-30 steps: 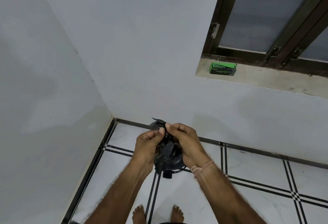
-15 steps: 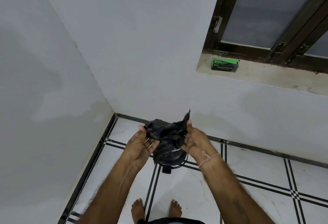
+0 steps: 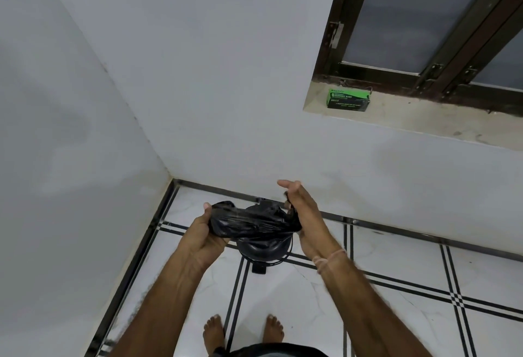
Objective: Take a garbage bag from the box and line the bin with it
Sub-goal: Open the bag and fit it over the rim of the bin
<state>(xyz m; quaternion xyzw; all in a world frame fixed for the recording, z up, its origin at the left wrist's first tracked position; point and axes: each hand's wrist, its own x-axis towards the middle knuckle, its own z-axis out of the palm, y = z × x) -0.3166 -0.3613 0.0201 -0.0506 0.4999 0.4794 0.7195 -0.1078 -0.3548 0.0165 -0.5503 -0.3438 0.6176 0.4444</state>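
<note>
One black, crinkled, glossy plastic bag [image 3: 249, 222] is stretched between two hands above one round black bin [image 3: 264, 249] on the tiled floor [image 3: 396, 286]. Left hand [image 3: 202, 236] is curled around its end; right hand [image 3: 304, 215] pinches the other, thumb raised. One green rectangular box [image 3: 348, 99] sits on the windowsill [image 3: 424, 118]. Since earlier, the bag has been pulled wider.

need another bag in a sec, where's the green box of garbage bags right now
In the head view the green box sits upper right, at the left end of the window sill, just below the dark window frame.
</note>
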